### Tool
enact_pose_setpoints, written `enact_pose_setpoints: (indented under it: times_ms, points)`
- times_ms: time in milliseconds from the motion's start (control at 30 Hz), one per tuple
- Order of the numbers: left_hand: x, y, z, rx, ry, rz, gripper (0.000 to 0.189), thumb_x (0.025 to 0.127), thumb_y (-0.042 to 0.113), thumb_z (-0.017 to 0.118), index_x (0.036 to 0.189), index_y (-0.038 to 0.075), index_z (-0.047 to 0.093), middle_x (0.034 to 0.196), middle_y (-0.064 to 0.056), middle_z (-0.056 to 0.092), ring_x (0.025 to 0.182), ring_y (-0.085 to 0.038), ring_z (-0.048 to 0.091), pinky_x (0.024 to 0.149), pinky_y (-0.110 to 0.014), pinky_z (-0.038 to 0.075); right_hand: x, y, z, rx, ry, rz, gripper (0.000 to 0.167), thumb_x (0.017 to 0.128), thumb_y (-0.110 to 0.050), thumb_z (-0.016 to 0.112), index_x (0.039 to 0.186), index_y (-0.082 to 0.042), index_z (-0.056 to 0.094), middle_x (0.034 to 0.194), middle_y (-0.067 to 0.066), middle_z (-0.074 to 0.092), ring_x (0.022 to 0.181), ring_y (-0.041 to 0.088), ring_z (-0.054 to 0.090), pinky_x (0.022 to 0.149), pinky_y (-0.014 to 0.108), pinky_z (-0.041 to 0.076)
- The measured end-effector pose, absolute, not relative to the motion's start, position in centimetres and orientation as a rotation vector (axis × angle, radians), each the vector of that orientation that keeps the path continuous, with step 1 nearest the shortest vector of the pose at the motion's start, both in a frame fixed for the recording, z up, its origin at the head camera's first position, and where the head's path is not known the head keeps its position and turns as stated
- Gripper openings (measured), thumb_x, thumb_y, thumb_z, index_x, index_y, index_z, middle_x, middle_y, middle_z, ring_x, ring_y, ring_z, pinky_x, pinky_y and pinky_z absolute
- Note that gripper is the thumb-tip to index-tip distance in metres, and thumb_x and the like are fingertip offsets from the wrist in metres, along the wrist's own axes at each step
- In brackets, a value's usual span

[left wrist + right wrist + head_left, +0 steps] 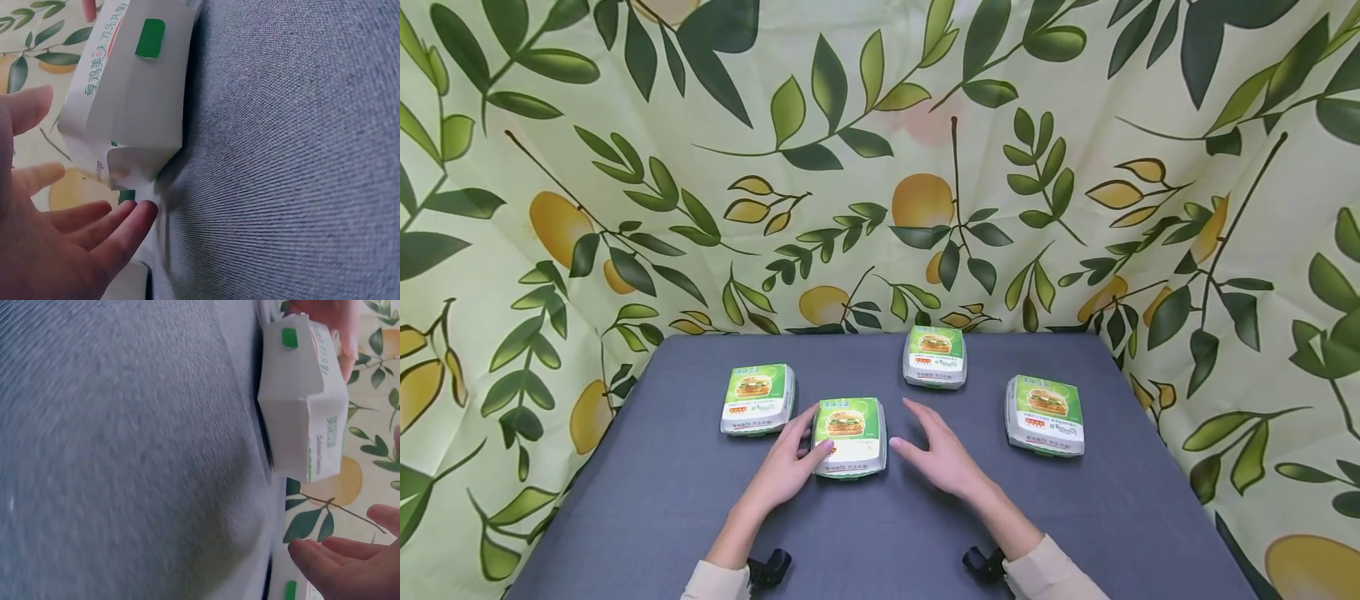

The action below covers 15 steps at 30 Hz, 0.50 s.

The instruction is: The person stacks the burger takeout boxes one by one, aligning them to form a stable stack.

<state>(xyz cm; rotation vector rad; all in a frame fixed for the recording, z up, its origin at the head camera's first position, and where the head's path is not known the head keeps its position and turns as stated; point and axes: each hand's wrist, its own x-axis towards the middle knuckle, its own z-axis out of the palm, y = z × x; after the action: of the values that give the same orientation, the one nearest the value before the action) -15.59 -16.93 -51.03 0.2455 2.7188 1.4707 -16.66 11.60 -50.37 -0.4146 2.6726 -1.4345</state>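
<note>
A burger box (pixel 853 433) with a green and white lid and a burger picture sits between the two hands at the front middle of the table. My left hand (pixel 786 468) is at its left side, the thumb overlapping the lid's near left corner in the head view. In the left wrist view, the fingers (pixel 128 234) are extended beside the white box (pixel 140 103), with a gap showing. To the right, my right hand (pixel 947 462) hovers apart from the box with fingers spread and nothing held. The right wrist view shows the box's white side (pixel 284 431) beyond those fingers (pixel 312 559).
Three similar burger boxes lie on the dark grey table (pixel 647 500): one at the left (pixel 758 400), one at the back (pixel 935 357), one at the right (pixel 1045 415). A leaf-and-fruit patterned cloth (pixel 850 183) surrounds the table's back and sides.
</note>
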Motion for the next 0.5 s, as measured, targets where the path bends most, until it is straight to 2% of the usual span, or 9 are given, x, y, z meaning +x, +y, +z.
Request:
enact_pose_setpoints:
  times_ms: [267, 500]
  points:
    - [-16.1, -16.8, -51.5, 0.190, 2.698, 1.453, 0.071, 0.098, 0.041, 0.068, 0.159, 0.021, 0.037, 0.157, -0.015, 0.040, 0.130, -0.036, 0.052, 0.099, -0.049, 0.050, -17.4, 10.1, -51.3, -0.410, 2.499, -1.613, 0.073, 0.096, -0.040, 0.070, 0.156, -0.012, 0.040, 0.156, 0.015, 0.040, 0.137, 0.040, 0.046, 0.107, 0.049, 0.045]
    - [-16.1, -16.6, -51.8, 0.182, 2.697, 1.427, 0.072, 0.098, 0.045, 0.066, 0.159, 0.021, 0.036, 0.158, -0.015, 0.039, 0.127, -0.037, 0.055, 0.102, -0.057, 0.045, -17.7, 9.4, -51.4, -0.394, 2.443, -1.622, 0.073, 0.095, -0.041, 0.071, 0.156, -0.017, 0.041, 0.156, 0.016, 0.040, 0.133, 0.036, 0.052, 0.103, 0.052, 0.046]
